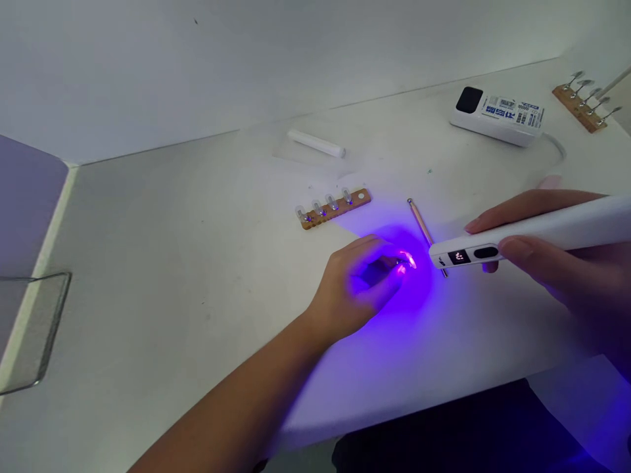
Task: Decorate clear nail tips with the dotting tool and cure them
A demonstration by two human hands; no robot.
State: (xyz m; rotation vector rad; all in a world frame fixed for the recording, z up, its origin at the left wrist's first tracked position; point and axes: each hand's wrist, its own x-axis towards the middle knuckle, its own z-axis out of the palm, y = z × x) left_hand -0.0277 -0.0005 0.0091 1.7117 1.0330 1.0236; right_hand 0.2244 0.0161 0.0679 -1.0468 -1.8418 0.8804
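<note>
My left hand [362,282] pinches a small nail tip [407,261] on a little metal holder between thumb and fingertips, lit bright violet and pink. My right hand [547,256] is wrapped round a white handheld lamp [532,233] with a small lit display and a dark button under the thumb. The lamp's end points left at the nail tip, a short gap away, and casts a purple glow on the white table [207,249]. A pink pen-like tool [420,221] lies partly behind the lamp's end.
Beyond my left hand lies a wooden strip [335,209] with several clear nail tips. Farther back are a white tube [316,143], a white device [497,117] with a cable, and another strip [579,108] of nail tips. A wire-edged object [54,328] stands at left.
</note>
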